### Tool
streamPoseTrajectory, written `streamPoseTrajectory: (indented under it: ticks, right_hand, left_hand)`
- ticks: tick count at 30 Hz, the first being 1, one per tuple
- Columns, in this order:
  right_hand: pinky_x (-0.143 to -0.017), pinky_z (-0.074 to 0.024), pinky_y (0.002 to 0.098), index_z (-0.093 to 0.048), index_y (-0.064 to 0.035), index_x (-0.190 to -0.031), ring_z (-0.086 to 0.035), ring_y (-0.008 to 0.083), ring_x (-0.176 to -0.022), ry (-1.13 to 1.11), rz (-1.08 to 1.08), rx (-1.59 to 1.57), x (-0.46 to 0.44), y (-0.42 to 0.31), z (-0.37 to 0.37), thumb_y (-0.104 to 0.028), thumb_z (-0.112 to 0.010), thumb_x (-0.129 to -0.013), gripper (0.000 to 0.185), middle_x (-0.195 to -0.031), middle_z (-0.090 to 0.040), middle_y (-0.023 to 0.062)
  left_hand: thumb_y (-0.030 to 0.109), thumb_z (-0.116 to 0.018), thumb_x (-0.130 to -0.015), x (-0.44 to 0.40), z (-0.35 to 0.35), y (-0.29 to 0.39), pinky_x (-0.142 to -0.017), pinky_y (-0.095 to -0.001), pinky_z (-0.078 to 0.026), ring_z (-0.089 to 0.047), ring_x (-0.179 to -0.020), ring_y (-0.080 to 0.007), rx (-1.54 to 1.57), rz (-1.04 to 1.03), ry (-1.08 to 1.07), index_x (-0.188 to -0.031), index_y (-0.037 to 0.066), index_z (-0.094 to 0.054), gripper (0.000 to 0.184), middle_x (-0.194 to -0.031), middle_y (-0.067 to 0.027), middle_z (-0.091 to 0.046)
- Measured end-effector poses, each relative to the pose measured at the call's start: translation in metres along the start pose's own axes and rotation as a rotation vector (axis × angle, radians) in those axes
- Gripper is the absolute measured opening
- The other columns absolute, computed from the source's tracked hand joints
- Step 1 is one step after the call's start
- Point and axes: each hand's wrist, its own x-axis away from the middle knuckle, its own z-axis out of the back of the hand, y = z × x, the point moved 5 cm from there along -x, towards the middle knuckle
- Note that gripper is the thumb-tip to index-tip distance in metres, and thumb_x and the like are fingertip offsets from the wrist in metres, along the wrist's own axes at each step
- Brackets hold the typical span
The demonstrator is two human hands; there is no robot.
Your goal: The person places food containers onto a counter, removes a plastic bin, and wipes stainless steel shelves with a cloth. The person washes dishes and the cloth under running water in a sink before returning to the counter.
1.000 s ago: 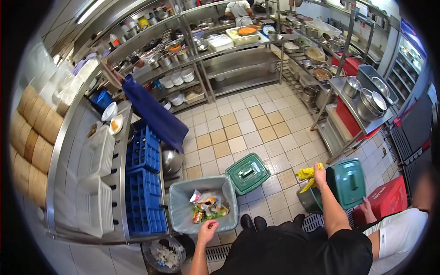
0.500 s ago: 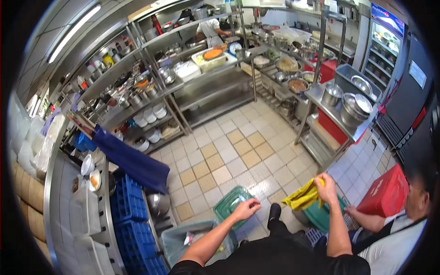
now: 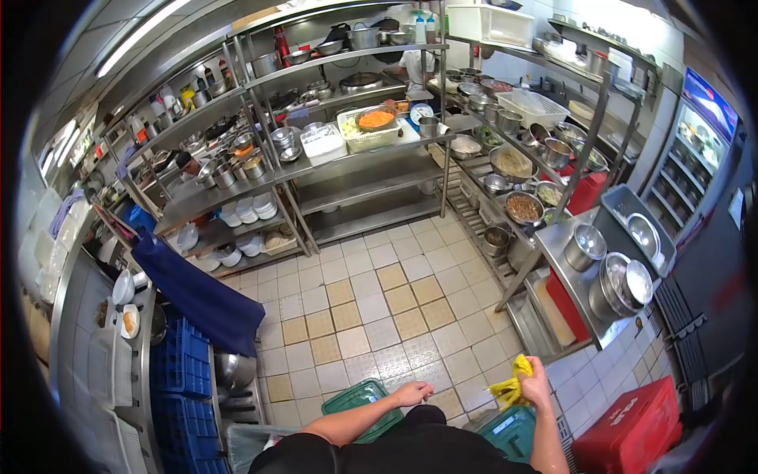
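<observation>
My right hand (image 3: 536, 382) is closed on a yellow cloth (image 3: 513, 382), which hangs crumpled from its fingers. Below the cloth, a green bin lid (image 3: 512, 433) shows near the floor. My left hand (image 3: 415, 393) is held out in front of my body with its fingers curled in, and I see nothing in it. Beside that forearm lies another green lid (image 3: 355, 397), partly covered by the arm. A plastic-lined bin (image 3: 246, 442) stands under my left elbow, mostly hidden.
A red cooler box (image 3: 628, 426) stands at the right, near a steel table (image 3: 557, 245) with metal bowls. Blue crates (image 3: 185, 359) are stacked on the left, below a hanging dark blue cloth (image 3: 197, 292). Steel shelves (image 3: 371, 225) line the back of the tiled floor (image 3: 371, 316).
My view has tilted up and turned, so both hands appear lower. The right hand keeps the yellow cloth, now more bunched. The person at the right has left the view.
</observation>
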Motion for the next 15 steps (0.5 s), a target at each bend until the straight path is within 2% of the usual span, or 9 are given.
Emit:
streamPoseTrajectory:
  ticks: [1, 4, 5, 8, 9, 11, 12, 14, 15]
  right_hand:
    - [-0.075, -0.0438, 0.0304, -0.054, -0.0019, -0.098, -0.057, 0.0208, -0.084, 0.018, 0.084, 0.151, -0.013, -0.006, -0.004, -0.005, -0.055, -0.073, 0.025, -0.086, -0.06, 0.0126]
    - [-0.075, -0.044, 0.03, -0.057, -0.0005, -0.091, -0.058, 0.0214, -0.081, -0.059, 0.162, 0.17, -0.05, -0.032, -0.024, -0.006, -0.056, -0.076, 0.016, -0.084, -0.061, 0.0134]
    - [-0.074, -0.0453, 0.0328, -0.06, -0.0035, -0.091, -0.06, 0.0287, -0.082, -0.066, 0.191, 0.162, -0.062, -0.043, -0.032, -0.011, -0.059, -0.077, 0.016, -0.084, -0.062, 0.0166]
    - [-0.074, -0.0453, 0.0326, -0.06, -0.0048, -0.093, -0.06, 0.0281, -0.083, -0.145, 0.234, 0.119, -0.095, -0.083, -0.06, -0.013, -0.058, -0.078, 0.017, -0.085, -0.062, 0.0165]
    - [-0.069, -0.0462, 0.0331, -0.06, -0.0054, -0.093, -0.061, 0.0292, -0.078, -0.114, 0.337, 0.15, -0.107, -0.097, -0.069, -0.017, -0.057, -0.079, 0.018, -0.081, -0.062, 0.0165]
    - [-0.067, -0.0461, 0.0324, -0.06, -0.0043, -0.093, -0.061, 0.0265, -0.074, -0.137, 0.311, 0.224, -0.132, -0.13, -0.09, -0.018, -0.057, -0.08, 0.019, -0.079, -0.062, 0.0161]
    - [-0.065, -0.0459, 0.0318, -0.06, -0.0032, -0.094, -0.061, 0.0237, -0.071, -0.164, 0.284, 0.288, -0.146, -0.143, -0.101, -0.018, -0.056, -0.081, 0.02, -0.076, -0.062, 0.0157]
    - [-0.061, -0.046, 0.0328, -0.06, -0.0046, -0.094, -0.061, 0.0248, -0.066, -0.173, 0.329, 0.285, -0.184, -0.151, -0.133, -0.021, -0.056, -0.082, 0.021, -0.073, -0.062, 0.0162]
    - [-0.061, -0.046, 0.0328, -0.06, -0.0045, -0.093, -0.061, 0.0246, -0.067, -0.202, 0.357, 0.27, -0.203, -0.157, -0.151, -0.021, -0.056, -0.082, 0.02, -0.072, -0.062, 0.016]
  left_hand:
    - [0.043, -0.042, -0.087, -0.013, 0.001, -0.002, -0.062, -0.0273, -0.045, -0.054, -0.064, -0.012, 0.053, 0.012, -0.017, -0.093, 0.005, -0.06, 0.043, -0.074, -0.0038, -0.06]
    - [0.043, -0.038, -0.089, -0.038, 0.008, 0.007, -0.064, -0.0281, -0.045, -0.055, -0.066, -0.0133, 0.118, 0.054, -0.059, -0.093, 0.005, -0.06, 0.044, -0.074, -0.0042, -0.06]
    - [0.043, -0.037, -0.089, -0.047, 0.016, 0.016, -0.066, -0.0287, -0.045, -0.055, -0.068, -0.0146, 0.085, 0.006, -0.02, -0.093, 0.005, -0.06, 0.046, -0.076, -0.0053, -0.061]
    - [0.044, -0.035, -0.089, -0.079, 0.045, 0.039, -0.076, -0.031, -0.044, -0.058, -0.084, -0.0218, -0.018, -0.126, 0.14, -0.094, 0.006, -0.062, 0.047, -0.088, -0.0106, -0.062]
    - [0.044, -0.035, -0.089, -0.09, 0.056, 0.046, -0.077, -0.031, -0.044, -0.058, -0.085, -0.0224, -0.03, -0.155, 0.173, -0.093, 0.007, -0.063, 0.046, -0.089, -0.0109, -0.062]
    - [0.044, -0.035, -0.089, -0.114, 0.081, 0.06, -0.078, -0.0311, -0.043, -0.058, -0.086, -0.023, -0.03, -0.192, 0.218, -0.093, 0.008, -0.063, 0.045, -0.09, -0.0113, -0.062]
    - [0.043, -0.036, -0.089, -0.127, 0.091, 0.064, -0.078, -0.0308, -0.043, -0.058, -0.087, -0.0217, 0.045, -0.153, 0.192, -0.092, 0.007, -0.064, 0.046, -0.091, -0.0103, -0.062]
    - [0.043, -0.036, -0.089, -0.153, 0.121, 0.075, -0.078, -0.0303, -0.043, -0.058, -0.087, -0.0192, 0.194, -0.081, 0.146, -0.092, 0.006, -0.064, 0.047, -0.093, -0.0084, -0.062]
    - [0.044, -0.033, -0.09, -0.174, 0.13, 0.067, -0.082, -0.0315, -0.042, -0.055, -0.093, -0.0183, 0.313, -0.003, 0.014, -0.107, 0.008, -0.057, 0.047, -0.103, -0.0069, -0.059]
